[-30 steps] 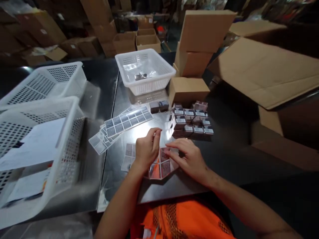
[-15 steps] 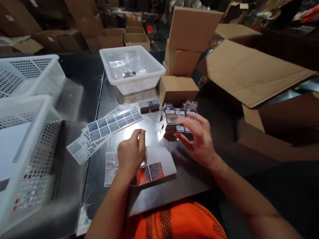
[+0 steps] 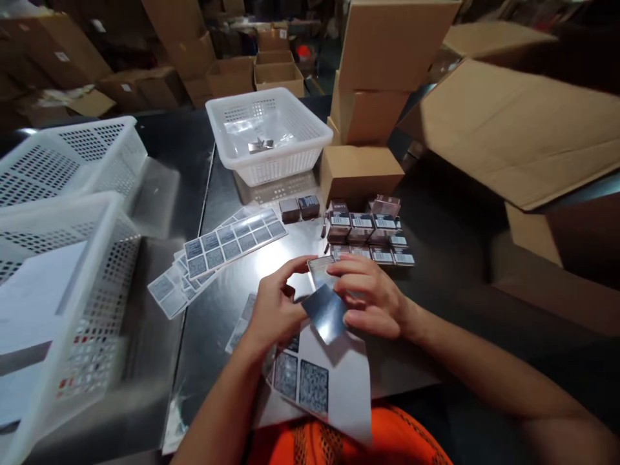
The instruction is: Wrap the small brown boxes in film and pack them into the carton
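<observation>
Left hand [image 3: 274, 307] and right hand [image 3: 372, 297] clamp fingers on a box [image 3: 320, 272], its long axis unclear. A shiny square [image 3: 325, 314] points cornerwise toward the person.

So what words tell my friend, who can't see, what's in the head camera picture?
The left hand and right hand hold a shiny silver square and a small pale-faced box above a white paper sheet with dark patterned squares. Behind them, small dark boxes with white labels stand stacked before a brown cardboard box.

Packing workshop — stacked cartons [image 3: 180, 57], baskets [image 3: 283, 160]
</observation>
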`<state>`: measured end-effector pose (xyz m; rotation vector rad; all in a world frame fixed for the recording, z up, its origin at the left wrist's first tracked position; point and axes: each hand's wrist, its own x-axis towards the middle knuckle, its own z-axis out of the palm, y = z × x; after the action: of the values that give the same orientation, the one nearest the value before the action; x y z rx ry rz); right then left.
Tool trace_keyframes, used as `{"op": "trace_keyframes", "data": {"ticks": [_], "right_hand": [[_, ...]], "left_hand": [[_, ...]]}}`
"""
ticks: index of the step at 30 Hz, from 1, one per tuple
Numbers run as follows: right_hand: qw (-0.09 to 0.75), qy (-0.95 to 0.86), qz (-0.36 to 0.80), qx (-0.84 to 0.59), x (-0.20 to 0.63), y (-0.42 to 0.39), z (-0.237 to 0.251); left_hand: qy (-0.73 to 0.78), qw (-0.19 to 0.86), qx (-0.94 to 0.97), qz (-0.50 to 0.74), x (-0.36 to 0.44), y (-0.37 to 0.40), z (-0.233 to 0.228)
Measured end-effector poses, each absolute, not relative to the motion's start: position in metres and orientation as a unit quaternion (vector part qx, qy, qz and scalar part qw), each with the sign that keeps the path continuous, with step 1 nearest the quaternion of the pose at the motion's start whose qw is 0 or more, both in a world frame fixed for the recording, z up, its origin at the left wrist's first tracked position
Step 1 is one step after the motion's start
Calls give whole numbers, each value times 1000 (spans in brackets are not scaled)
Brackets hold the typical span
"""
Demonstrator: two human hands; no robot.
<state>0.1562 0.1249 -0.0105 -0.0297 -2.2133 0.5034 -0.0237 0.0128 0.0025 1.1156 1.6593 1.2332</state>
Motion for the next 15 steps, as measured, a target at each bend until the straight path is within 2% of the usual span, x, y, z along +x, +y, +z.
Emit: {"op": "trace_keyframes", "data": {"ticks": [3, 6, 8, 11, 15], "right_hand": [[445, -852, 269, -65, 169, 121, 5], [494, -759, 403, -133, 187, 121, 16], [497, -696, 486, -180, 194, 123, 19], [445, -643, 572, -248, 198, 127, 19], [320, -630, 644, -293, 199, 128, 16]], "left_hand": [[652, 334, 479, 484, -23, 12, 2], [643, 261, 541, 475, -20, 12, -4], [638, 250, 572, 450, -18, 11, -9], [645, 265, 592, 405, -14, 11, -18], [666, 259, 587, 381, -11, 10, -25]]}}
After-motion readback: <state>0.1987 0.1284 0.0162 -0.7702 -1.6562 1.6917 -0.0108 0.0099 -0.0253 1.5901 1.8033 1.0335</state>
